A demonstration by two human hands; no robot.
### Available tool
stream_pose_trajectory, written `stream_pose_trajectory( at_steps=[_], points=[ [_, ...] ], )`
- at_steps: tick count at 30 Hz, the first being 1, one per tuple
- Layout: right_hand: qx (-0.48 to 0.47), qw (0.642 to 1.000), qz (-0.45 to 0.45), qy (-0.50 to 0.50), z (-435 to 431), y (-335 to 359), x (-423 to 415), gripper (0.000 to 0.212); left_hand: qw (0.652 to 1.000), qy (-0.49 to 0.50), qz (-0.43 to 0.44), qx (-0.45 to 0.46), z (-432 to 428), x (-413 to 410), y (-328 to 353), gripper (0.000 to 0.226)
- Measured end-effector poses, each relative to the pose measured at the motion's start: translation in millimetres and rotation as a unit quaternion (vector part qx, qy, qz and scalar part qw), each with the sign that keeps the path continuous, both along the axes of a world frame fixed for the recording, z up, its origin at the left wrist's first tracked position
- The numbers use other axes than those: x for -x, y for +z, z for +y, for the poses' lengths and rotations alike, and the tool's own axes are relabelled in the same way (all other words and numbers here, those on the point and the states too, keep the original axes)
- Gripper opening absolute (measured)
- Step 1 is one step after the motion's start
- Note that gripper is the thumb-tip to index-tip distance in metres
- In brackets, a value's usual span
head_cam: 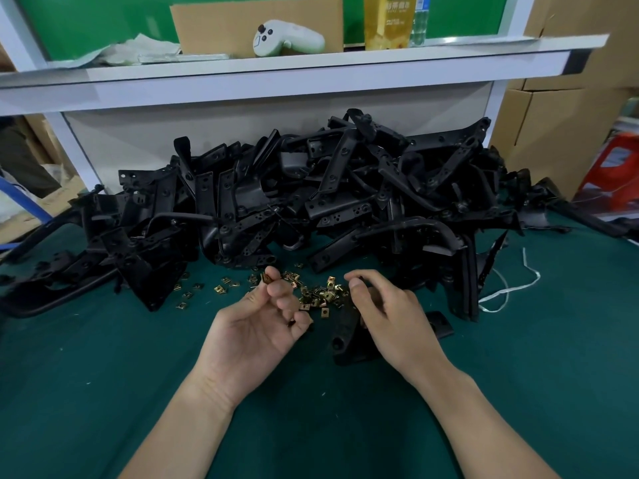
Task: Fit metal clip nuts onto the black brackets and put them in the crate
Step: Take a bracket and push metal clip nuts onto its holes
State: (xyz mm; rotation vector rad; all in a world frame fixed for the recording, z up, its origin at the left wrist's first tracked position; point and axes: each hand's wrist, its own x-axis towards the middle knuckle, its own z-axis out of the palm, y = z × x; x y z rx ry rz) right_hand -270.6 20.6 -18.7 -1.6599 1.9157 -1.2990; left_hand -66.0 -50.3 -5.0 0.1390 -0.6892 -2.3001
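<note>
The left hand (pixel 256 326) is turned palm up near the middle of the green worktop (pixel 103 375). Its thumb and forefinger pinch one brass-coloured clip nut (pixel 267 279), held up just above the cloth; the other fingers are curled loosely inward.

The right hand (pixel 390 316) lies palm down just beside it, its fingers curled over a single black bracket (pixel 345 344). This bracket rests on the worktop nearer the front edge than the rest, and its ends stick out on both sides of the hand. How the fingers close beneath it is hidden.

Between the two hands and a little beyond them, loose clip nuts (pixel 318 297) are scattered on the cloth, thickest by the right thumb and thinning out toward the left edge.

A big tangled pile of brackets (pixel 311 202) fills the far side of the worktop from the left edge almost to the right edge. A white string (pixel 508 288) loops on the cloth by the right end of the pile.

A white shelf (pixel 276 69) runs above the far edge, carrying a pale handheld controller (pixel 287 38) in front of a cardboard sheet (pixel 214 25). Cardboard boxes (pixel 553 133) are stacked past the right edge.
</note>
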Motion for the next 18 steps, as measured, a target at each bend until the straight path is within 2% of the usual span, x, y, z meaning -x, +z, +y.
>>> stream_pose_trajectory(
  at_steps=[2,5,8,12,18],
  points=[
    [-0.001,1.000,0.003,-0.004,0,0,0,0.029,0.999,0.020,-0.039,0.006,-1,0,1,0.018],
    [-0.005,1.000,0.002,-0.007,0,1,0,0.028,0.986,0.051,-0.151,0.038,0,6,2,0.005],
    [-0.004,1.000,-0.003,-0.004,0,2,-1,0.028,0.964,0.094,-0.238,0.066,4,14,1,0.008],
    [-0.004,1.000,-0.001,-0.005,1,3,-1,0.028,0.959,0.102,-0.256,0.072,8,17,3,0.023],
    [-0.004,1.000,0.002,-0.003,1,2,-1,0.032,0.956,0.097,-0.265,0.080,8,17,4,0.021]
  ],
)
